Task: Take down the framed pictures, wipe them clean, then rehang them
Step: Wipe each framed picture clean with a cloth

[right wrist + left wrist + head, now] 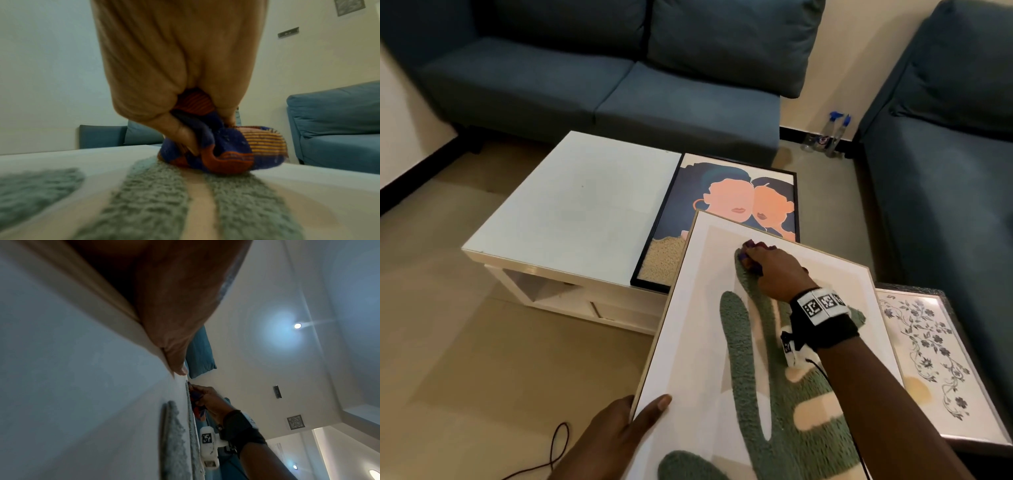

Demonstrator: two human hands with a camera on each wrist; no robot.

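Gripping hands: left hand (616, 435) on cactus picture (688, 342) edge, right hand (774, 270) around bunched cloth (226, 151).

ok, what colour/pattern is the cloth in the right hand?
Blue with orange-red blocks and yellow-striped bands; the cloth, bunched in the right hand, shows best in the right wrist view.

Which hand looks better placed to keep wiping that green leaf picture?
The right hand, probably. Its fingers already grip the striped cloth pressed on the leaf picture, near its far end. The left hand holds that frame's near edge, steadying it, and has no cloth.
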